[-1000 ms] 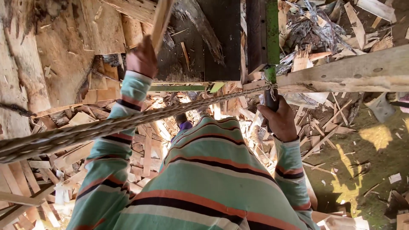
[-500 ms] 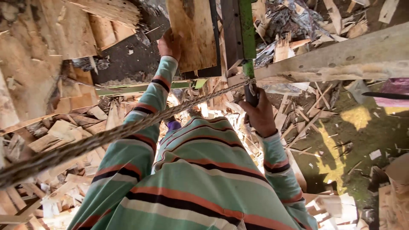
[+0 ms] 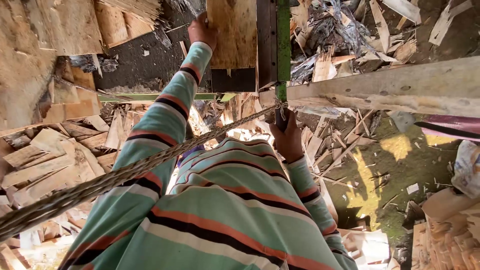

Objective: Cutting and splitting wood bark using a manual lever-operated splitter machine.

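Compared with half a second ago, the left hand point(image 3: 202, 31) sits higher on the edge of the plywood sheet point(image 3: 232, 34), and the sheet now shows flat and broad against the green metal bar point(image 3: 283, 40); a second ago it was seen nearly edge-on. Judgement: the sheet is being brought square to the bar.

Left hand: fingers curled over the sheet's left edge, grip closed on it. Right hand point(image 3: 288, 141): wrapped around a dark handle point(image 3: 281, 119) just below the bar, grip closed; what the handle belongs to cannot be told.

Sheet: thin, pale tan, fine grain, straight-cut edges, lying beside the bar at top centre.

A frayed twisted rope point(image 3: 115, 177) runs diagonally from lower left to a knot near the bar. A rough grey timber beam point(image 3: 400, 87) crosses on the right. The ground point(image 3: 410, 160) below is dark earth, littered with splintered veneer offcuts point(image 3: 45, 160).
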